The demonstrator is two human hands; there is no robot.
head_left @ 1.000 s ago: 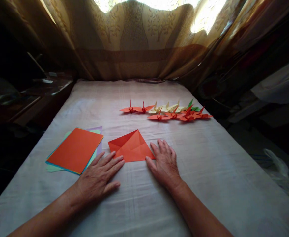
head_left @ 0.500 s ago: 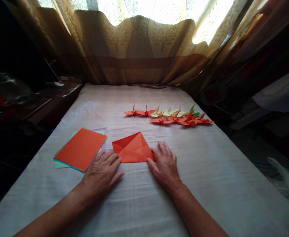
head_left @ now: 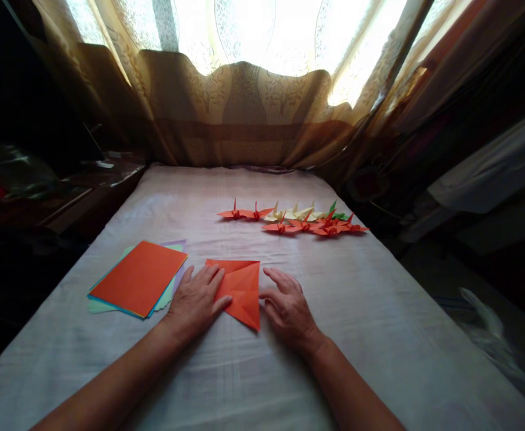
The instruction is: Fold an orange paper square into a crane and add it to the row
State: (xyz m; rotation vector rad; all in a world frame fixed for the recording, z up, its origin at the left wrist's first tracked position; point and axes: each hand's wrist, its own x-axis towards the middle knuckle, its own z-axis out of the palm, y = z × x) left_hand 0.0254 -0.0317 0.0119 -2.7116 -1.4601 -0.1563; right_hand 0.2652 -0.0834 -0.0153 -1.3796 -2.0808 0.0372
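Left hand (head_left: 198,297) lay flat, fingers spread, pinning left part of folded orange paper (head_left: 240,290) on cloth-covered bed (head_left: 379,311). Right hand (head_left: 288,308) open, fingertips at paper's right edge, gripping nothing. Step judged: creasing triangle fold; next move calls for aligned corners, firm press. Paper stack (head_left: 136,278) left; finished cranes (head_left: 296,218) beyond. No writing legible.

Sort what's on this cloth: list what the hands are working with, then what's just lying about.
In hand:
- folded orange paper, under the left hand, with the right hand at its edge

Lying about:
- stack of coloured sheets
- row of finished paper cranes
- curtain
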